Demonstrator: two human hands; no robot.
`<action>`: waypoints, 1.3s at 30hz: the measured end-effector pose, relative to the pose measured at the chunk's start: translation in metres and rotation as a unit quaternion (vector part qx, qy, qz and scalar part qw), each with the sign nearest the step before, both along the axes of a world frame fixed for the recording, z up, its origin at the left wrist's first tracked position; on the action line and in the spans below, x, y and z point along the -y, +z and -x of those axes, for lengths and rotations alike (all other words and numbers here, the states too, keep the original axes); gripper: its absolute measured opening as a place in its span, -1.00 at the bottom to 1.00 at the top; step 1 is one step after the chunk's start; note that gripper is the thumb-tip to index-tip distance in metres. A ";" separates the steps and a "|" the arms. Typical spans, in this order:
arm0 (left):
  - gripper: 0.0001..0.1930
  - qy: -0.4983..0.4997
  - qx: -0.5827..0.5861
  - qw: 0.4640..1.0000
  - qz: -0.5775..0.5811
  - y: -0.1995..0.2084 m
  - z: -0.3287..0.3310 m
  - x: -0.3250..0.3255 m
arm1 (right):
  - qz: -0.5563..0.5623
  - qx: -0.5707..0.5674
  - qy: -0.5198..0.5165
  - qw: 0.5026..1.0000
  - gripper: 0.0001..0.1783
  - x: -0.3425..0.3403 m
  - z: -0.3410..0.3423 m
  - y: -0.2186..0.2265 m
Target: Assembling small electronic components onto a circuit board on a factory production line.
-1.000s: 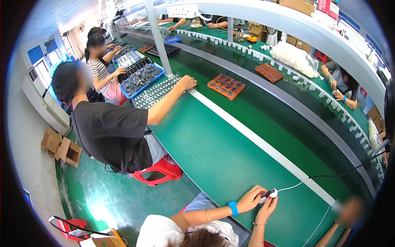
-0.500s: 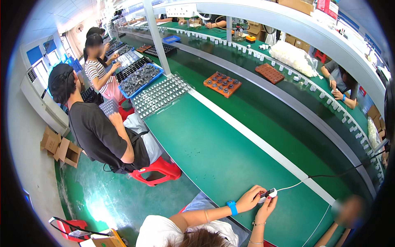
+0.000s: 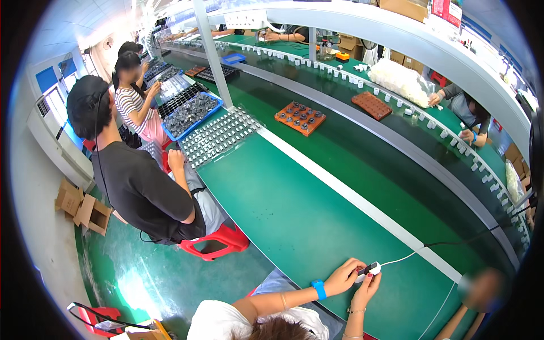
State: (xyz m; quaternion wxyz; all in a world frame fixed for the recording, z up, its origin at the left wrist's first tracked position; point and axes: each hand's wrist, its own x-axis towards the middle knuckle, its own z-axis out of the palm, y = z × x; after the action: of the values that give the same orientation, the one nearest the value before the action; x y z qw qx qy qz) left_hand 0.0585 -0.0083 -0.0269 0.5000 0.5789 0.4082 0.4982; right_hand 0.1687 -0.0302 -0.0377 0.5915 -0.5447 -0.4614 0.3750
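While we hold the small black and white part (image 3: pixel 367 270) just over the green table (image 3: pixel 294 226), both our hands are closed on it; our left hand (image 3: pixel 341 277) pinches one end and our right hand (image 3: pixel 368 288) grips it from below; a thin white wire (image 3: pixel 396 261) runs out of the part and away across the table; we think a tug on that wire could pull the part from our fingers; it is tiny, so a loose grip may let it drop; a person in a black shirt (image 3: pixel 147 192) sits well apart on a red stool (image 3: pixel 224 241).
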 end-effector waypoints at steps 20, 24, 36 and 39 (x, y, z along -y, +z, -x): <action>-0.76 0.006 -0.003 1.000 0.002 -0.006 0.015 -0.003 | 0.006 0.019 -0.007 1.000 -0.77 -0.003 0.014 -0.005; -0.76 0.004 0.005 1.000 0.008 -0.006 0.020 -0.004 | 0.003 0.019 -0.017 1.000 -0.77 -0.005 0.020 -0.004; -0.76 -0.002 -0.007 1.000 -0.003 -0.005 0.028 -0.004 | -0.005 0.017 -0.013 1.000 -0.75 -0.003 0.031 0.003; -0.76 -0.003 -0.013 1.000 0.000 -0.004 0.030 -0.002 | -0.001 0.010 -0.008 1.000 -0.75 -0.001 0.032 0.004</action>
State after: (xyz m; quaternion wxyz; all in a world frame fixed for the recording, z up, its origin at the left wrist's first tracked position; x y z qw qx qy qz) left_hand 0.0280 -0.0060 -0.0307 0.4964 0.5866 0.4126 0.4891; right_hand 0.1363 -0.0289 -0.0341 0.5902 -0.5517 -0.4633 0.3643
